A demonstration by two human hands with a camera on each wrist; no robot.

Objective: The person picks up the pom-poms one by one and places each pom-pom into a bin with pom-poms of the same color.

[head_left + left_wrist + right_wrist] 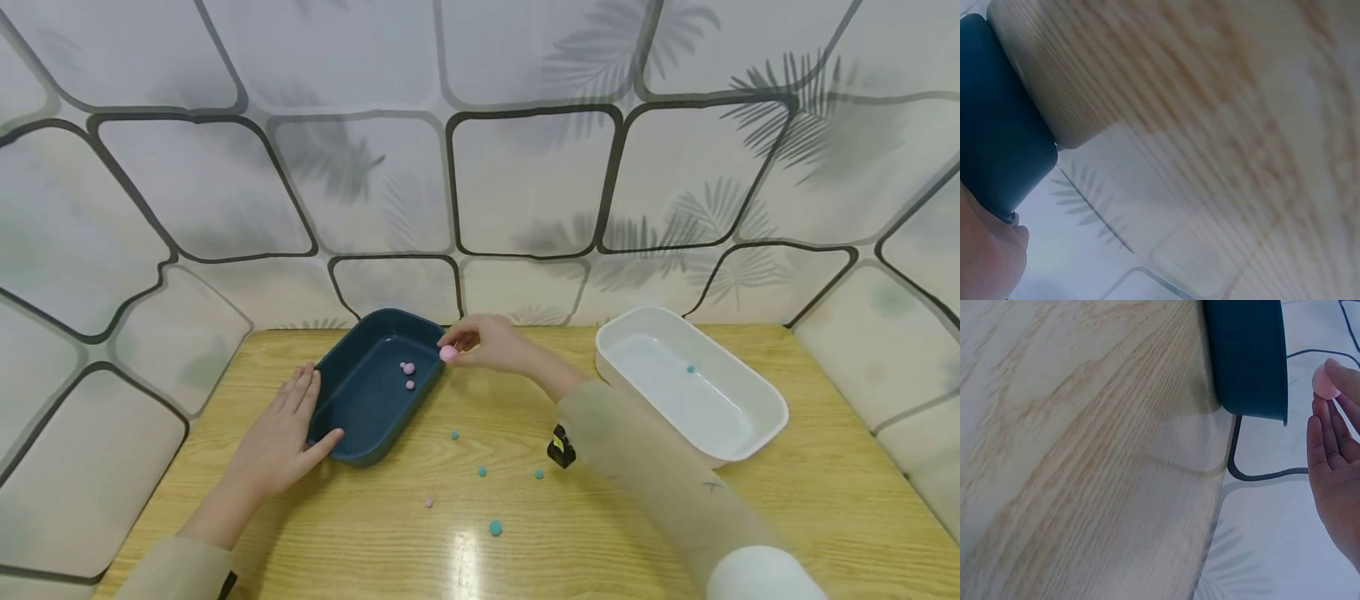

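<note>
In the head view my right hand [491, 343] pinches a pink ball [448, 353] between thumb and fingertips, just beside the right rim of the dark blue tray [352, 457]. The right wrist view shows the same ball [1324, 382] held clear of the tray's wall [1250, 362]. My left hand [279, 440] lies against the tray's left side, fingers straight, thumb at the rim. Inside the tray are several small pink balls [408, 368]. Only part of the left hand [991, 256] shows in the left wrist view.
A white tray [765, 417] with one small teal ball [691, 369] stands on the right. Between the trays and the front edge, several teal balls [495, 527] and a tiny pink ball [429, 502] lie on the wooden table [360, 533]. A patterned wall [525, 183] rises behind.
</note>
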